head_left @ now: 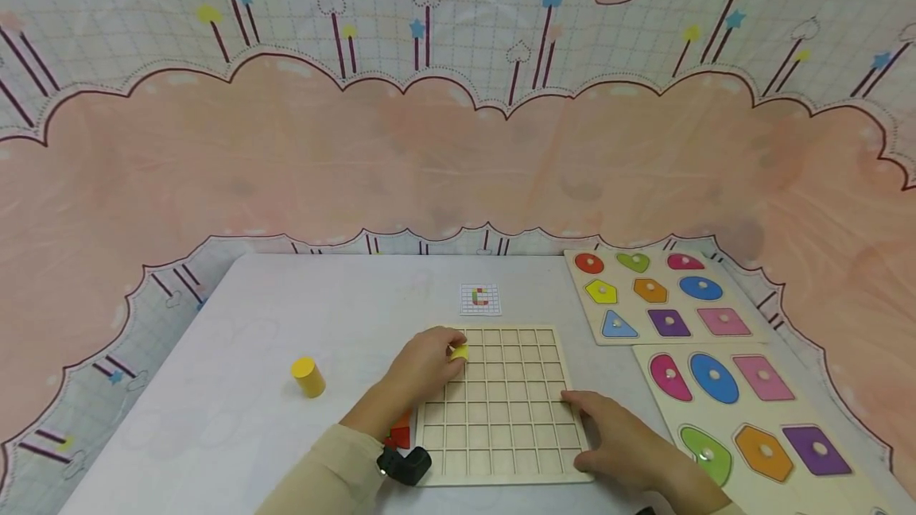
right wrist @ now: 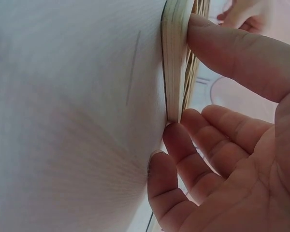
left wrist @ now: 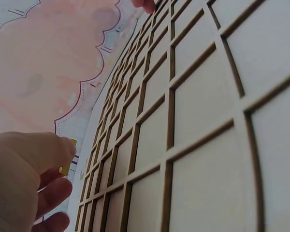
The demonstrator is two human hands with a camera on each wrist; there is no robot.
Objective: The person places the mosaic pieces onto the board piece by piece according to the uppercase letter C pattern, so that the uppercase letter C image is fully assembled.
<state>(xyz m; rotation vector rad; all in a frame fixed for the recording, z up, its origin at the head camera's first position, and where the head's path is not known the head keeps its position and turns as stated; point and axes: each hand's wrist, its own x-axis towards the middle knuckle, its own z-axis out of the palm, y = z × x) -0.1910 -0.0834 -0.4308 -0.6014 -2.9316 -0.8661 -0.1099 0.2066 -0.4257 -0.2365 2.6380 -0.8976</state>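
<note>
L hand (head_left: pixel 422 364) pinches a small yellow piece (head_left: pixel 459 352) betw thumb and fingertips, fingers curled round it, held at the grid board's (head_left: pixel 501 412) far-left cells; can't tell if the piece touches the board yet. In the L wrist view the same yellow piece (left wrist: pixel 67 157) peeks out by the fingers (left wrist: pixel 48 193), board cells (left wrist: pixel 183 121) right beside. R hand (head_left: pixel 622 439) lies on the board's right edge nr the near-right corner, thumb on top, other fingers loosely bent against the edge; R wrist view shows the thumb (right wrist: pixel 237 58) on the rim of the board (right wrist: pixel 174 63), fingers beside it, bracing rather than gripping.

Handling, my guess: piece looks like light, stiff painted wood, smooth so a bit slippery; best taken by its sides w/ fingertips. Board is thin, rigid, light, could slide on the counter unless braced.

Outward: red piece (head_left: pixel 401 434) just left of the board's near-left corner, part hidden by the L wrist. Yellow cylinder (head_left: pixel 308 377) lies apart toward the counter's left edge. Pattern card (head_left: pixel 480 299) just beyond the board's far edge. 2 shape puzzle boards along the right edge: 1 (head_left: pixel 661 296) at the far-right corner, 1 (head_left: pixel 751 420) nearer. Counter (head_left: pixel 286 300) is white, matte. Pink cloud-print cloth (head_left: pixel 458 157) hangs round it as backdrop.
</note>
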